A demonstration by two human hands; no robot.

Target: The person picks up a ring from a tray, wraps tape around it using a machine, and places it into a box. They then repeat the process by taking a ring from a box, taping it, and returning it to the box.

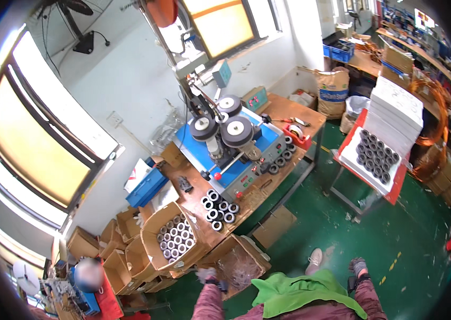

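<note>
**Two gloved hands low over a green floor, an open carton by the left**

Green cloth point(294, 296), soft and crumpled, lies nearest of all, between two sleeves of mottled maroon. The left hand point(206, 276) wears a pale glove and sits at the near corner of an open cardboard box point(254, 250), whether touching it or just beside it I cannot tell. The box stands on the floor below the bench's front edge, flaps out, lined with crinkly clear plastic. How far the fingers are closed, and whether they hold anything, is too small to tell. The right hand point(357, 265), in a darker glove with a black band at the wrist, hangs over the glossy green floor point(316, 213), well apart from the box; its grip cannot be made out either.

A pale shoe point(315, 260) rests on the floor between the hands. Beyond the box, a second carton point(153, 258) holds rows of grey cylinders, round ends up. Past it (on a worn wooden bench point(284, 106)) stand black ring cores point(219, 207) in a tight cluster, before a blue machine point(246, 160) topped by three dark round wheels.
</note>
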